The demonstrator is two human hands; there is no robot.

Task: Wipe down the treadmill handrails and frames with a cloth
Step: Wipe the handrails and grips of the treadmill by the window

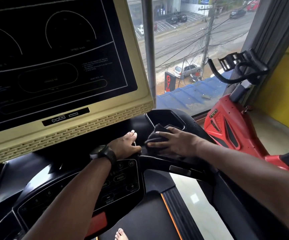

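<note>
Below the screen (53, 49), right hand (175, 142) presses the cloth (155, 135) flat-fingered on the frame (194, 126), left hand (125, 144) grips the handrail (157, 161), likely wiped next.

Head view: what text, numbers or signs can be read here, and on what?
"PROG": control panel button.
"SPEED": same panel, under the minus key.
"10", "8", "6": panel number keys.
"GYM": street sign outside, letters stacked, the M partly hidden.
"SPEED": console screen, faint, under a dial; its other text is too blurred.
</note>
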